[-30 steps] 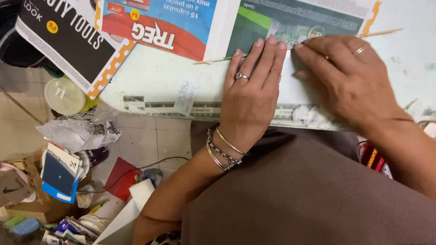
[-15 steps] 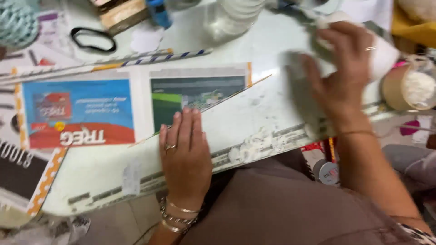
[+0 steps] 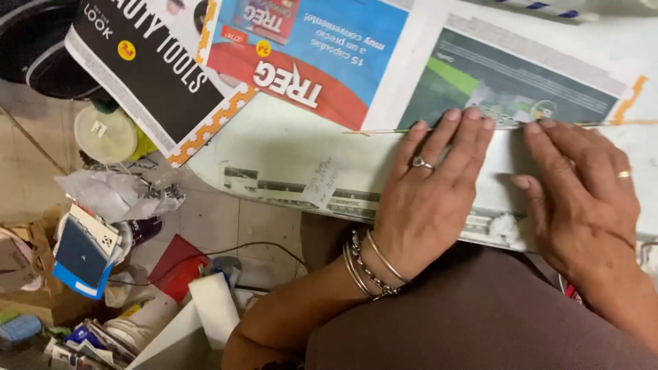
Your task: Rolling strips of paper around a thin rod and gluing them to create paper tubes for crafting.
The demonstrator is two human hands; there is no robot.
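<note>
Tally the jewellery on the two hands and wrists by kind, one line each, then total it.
Rings: 2, one on the left hand at, one on the right hand at
Bracelets on the left wrist: 3, as far as shows
Total: 5

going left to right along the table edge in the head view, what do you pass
black magazine page → red and blue advert page → left hand pressing the folded paper strip → right hand
</note>
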